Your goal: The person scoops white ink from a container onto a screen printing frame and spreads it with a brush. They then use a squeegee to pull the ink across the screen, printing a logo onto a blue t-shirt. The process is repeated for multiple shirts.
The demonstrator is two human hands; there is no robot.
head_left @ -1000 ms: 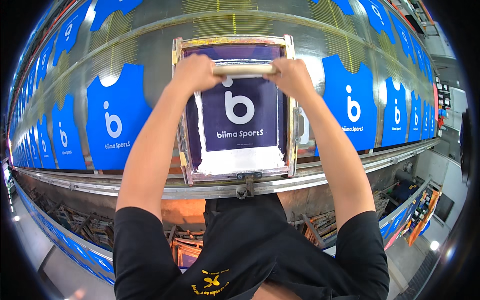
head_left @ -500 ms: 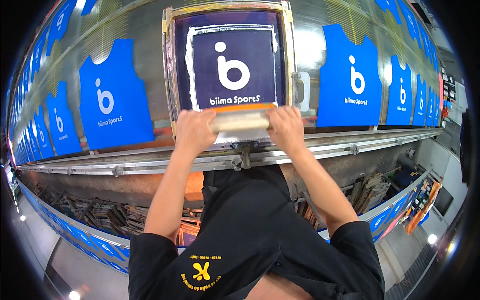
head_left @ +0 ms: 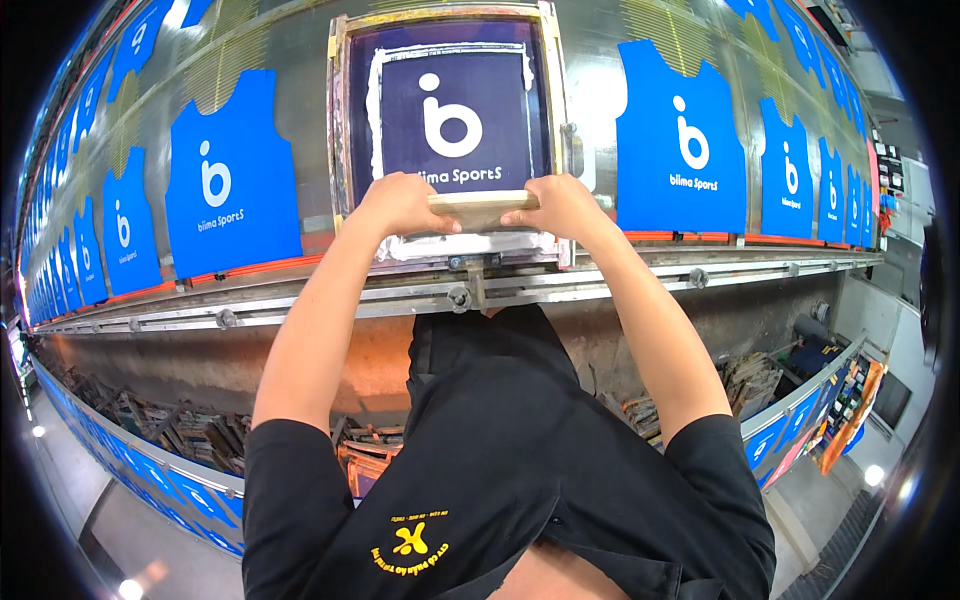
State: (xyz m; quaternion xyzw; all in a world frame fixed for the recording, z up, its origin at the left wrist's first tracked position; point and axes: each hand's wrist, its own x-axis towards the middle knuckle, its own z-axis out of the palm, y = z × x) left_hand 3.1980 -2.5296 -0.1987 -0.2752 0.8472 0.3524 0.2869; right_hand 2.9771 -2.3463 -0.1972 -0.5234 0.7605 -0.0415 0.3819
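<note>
My left hand (head_left: 405, 210) and my right hand (head_left: 553, 208) grip either end of a pale squeegee (head_left: 480, 208), low on a framed printing screen (head_left: 338, 120). The screen's dark mesh carries a white round emblem and lettering, partly covered by the squeegee and my fingers. White ink (head_left: 465, 245) lies in a band beneath the squeegee, and thinner white streaks border the design. Blue sleeveless garment pieces with white prints lie either side of the screen, the nearest at left (head_left: 260, 160) and right (head_left: 640, 130). The squeegee's blade is hidden.
A long metal table (head_left: 310, 80) bears rows of further blue pieces, with a rail (head_left: 380, 298) and clamps along its near edge. Below and behind are stacked used frames (head_left: 190, 430), another long table with blue pieces (head_left: 170, 480), and a pale wall at the right (head_left: 880, 320).
Both hands have pulled the squeegee from the top of the screen down to its near end. Since half a second ago it has tilted, and its orange blade no longer shows.
</note>
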